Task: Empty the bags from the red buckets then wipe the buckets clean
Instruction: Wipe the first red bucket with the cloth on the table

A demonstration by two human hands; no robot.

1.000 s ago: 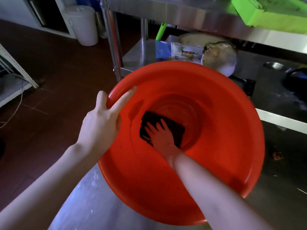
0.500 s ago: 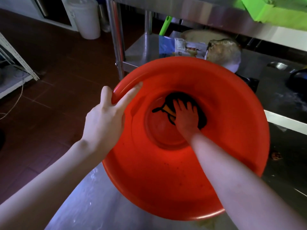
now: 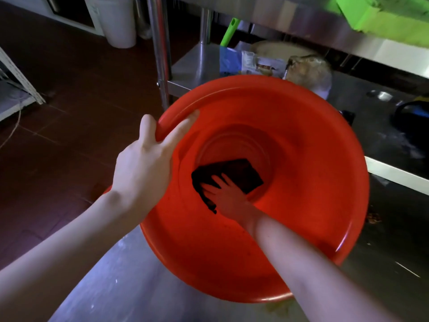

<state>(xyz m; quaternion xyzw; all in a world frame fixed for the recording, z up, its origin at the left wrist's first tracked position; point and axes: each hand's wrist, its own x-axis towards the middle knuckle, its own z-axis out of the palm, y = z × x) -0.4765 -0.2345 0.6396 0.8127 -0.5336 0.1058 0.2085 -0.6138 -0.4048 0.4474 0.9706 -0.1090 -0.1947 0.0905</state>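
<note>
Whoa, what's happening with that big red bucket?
A person is wiping the inside of the red bucket, which rests on a steel table and seems tipped toward them. The left hand holds its rim, thumb outside and fingers inside. The right hand presses a dark cloth flat against the inner wall near the bottom. No bag shows inside the bucket.

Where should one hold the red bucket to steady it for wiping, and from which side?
Probably the rolled rim, from the left: the lip is thin enough to pinch, as the left hand does, thumb outside, fingers inside.
</note>
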